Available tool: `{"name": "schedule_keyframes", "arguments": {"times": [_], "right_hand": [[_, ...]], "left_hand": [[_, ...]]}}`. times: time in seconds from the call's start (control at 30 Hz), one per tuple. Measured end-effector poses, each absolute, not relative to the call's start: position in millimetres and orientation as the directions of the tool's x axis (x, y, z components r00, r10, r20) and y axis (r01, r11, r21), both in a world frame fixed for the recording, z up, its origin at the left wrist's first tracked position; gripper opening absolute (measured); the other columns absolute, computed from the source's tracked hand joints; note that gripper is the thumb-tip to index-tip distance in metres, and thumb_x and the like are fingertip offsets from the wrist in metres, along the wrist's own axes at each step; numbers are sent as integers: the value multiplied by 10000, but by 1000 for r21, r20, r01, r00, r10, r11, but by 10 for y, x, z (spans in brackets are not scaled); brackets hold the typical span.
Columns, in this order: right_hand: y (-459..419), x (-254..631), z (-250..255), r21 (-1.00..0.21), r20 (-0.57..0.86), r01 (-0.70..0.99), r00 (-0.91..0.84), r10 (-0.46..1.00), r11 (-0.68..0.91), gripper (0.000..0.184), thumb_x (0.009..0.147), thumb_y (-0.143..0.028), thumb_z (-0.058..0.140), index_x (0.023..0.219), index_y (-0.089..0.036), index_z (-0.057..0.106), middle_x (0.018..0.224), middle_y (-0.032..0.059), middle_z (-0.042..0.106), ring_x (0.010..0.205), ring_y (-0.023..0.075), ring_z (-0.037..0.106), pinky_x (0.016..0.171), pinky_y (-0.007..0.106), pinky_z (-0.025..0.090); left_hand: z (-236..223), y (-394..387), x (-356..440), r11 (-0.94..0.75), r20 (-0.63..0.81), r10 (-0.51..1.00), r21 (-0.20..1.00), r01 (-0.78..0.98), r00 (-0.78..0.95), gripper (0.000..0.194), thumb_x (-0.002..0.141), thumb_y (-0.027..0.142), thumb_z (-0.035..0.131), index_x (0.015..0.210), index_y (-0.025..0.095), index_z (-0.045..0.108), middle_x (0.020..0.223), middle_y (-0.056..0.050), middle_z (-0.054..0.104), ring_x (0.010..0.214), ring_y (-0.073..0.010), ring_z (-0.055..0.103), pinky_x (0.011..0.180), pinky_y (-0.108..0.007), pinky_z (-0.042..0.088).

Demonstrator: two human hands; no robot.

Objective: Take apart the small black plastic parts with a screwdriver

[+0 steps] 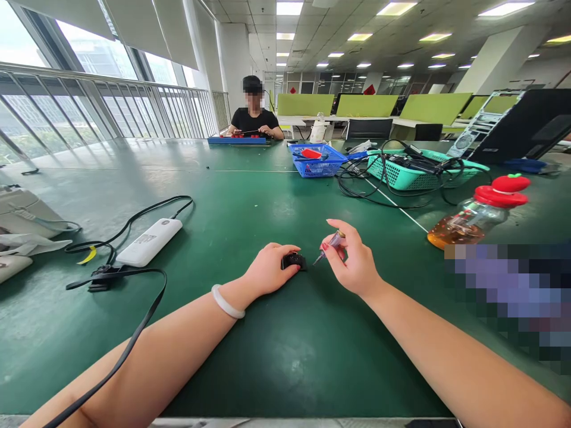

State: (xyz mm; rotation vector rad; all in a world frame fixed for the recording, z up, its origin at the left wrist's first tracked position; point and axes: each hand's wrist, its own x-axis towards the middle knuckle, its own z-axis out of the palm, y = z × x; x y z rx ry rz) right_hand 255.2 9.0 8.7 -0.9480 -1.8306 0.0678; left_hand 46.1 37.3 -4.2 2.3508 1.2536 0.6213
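- Black small part [294,260] lies on the green table [276,362], near side, centre; the left hand [267,268] pinches it between thumb and fingers.
- Slim screwdriver [332,245] is gripped in the fingers of the right hand [354,264], tilted, its tip pointing down and left, just beside the part; whether the tip touches anything, I cannot tell.
- White bracelet [227,302] circles the left wrist.
- White power bank [150,242] lies to the left, with a black cable [163,200] at its far end.
- Red-lidded jar [473,223], holding amber liquid, leans over at the right.
- Blue basket [317,169] and green basket [397,177] sit farther off, right of centre, black cords around the green one.
- Person [253,119] in black sits at the far side, hands at a blue tray [236,141].
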Motion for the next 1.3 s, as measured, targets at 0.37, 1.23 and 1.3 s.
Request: {"name": "schedule_keyframes", "arguments": {"times": [0.37,1.23,1.3], "right_hand": [[-16,2474,57,-251,903,423,-222,368,871,501,910,-85,506,1365,-262,393,931,52,681,699,153,670,656,327,612],[126,2516,-42,-630,746,325,-1,666,706,309,982,-319,509,1267,-275,400,927,21,661,647,127,642,634,312,608],[131,2519,-48,-638,740,316,-1,672,702,309,981,-333,511,1263,-273,399,925,21,661,644,127,639,632,311,604]], "left_hand": [[-38,381,477,-485,162,860,556,675,485,373,851,328,628,1212,239,654,1146,-46,716,1125,-244,597,998,-393,497],[-15,374,468,-468,134,864,569,677,485,329,851,339,614,1168,282,679,1112,-37,714,1115,-252,593,985,-396,502],[-19,377,467,-470,137,863,566,677,486,332,849,336,617,1171,281,679,1111,-39,714,1120,-252,592,989,-396,499]]}}
